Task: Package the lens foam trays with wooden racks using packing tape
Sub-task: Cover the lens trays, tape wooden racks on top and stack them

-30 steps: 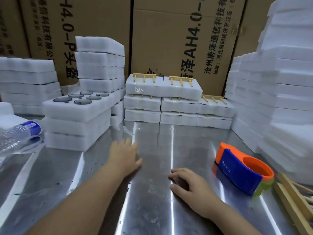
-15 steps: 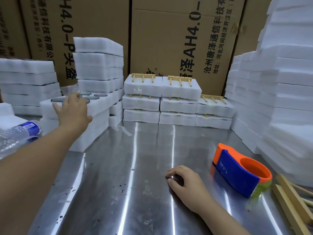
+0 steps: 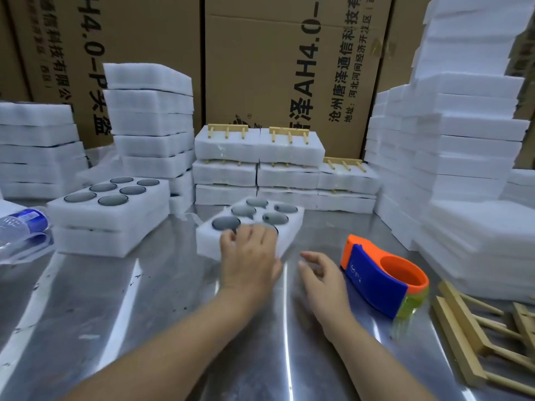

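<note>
A white lens foam tray [image 3: 293,227] with several round dark lenses lies on the steel table at the centre. My left hand [image 3: 249,256] grips its near edge, fingers curled over the top and covering one lens pocket. Just right of the tray's near corner, my right hand [image 3: 321,276] hovers with relaxed fingers and holds nothing. An orange and blue packing tape dispenser [image 3: 376,279] stands right of that hand. Loose wooden racks [image 3: 469,340] lie at the lower right. A stack of lens foam trays [image 3: 110,215] sits at the left.
Taped trays with wooden racks on top [image 3: 260,151] are stacked at the back centre. Tall piles of foam sheets [image 3: 463,169] fill the right side, and more foam stacks [image 3: 150,117] stand at the left. A water bottle [image 3: 20,224] lies far left. Cardboard boxes [image 3: 275,68] form the back wall.
My left hand went to the left stack, took its top lens tray and brought it to the table's centre. My right hand lifted off the table and opened.
</note>
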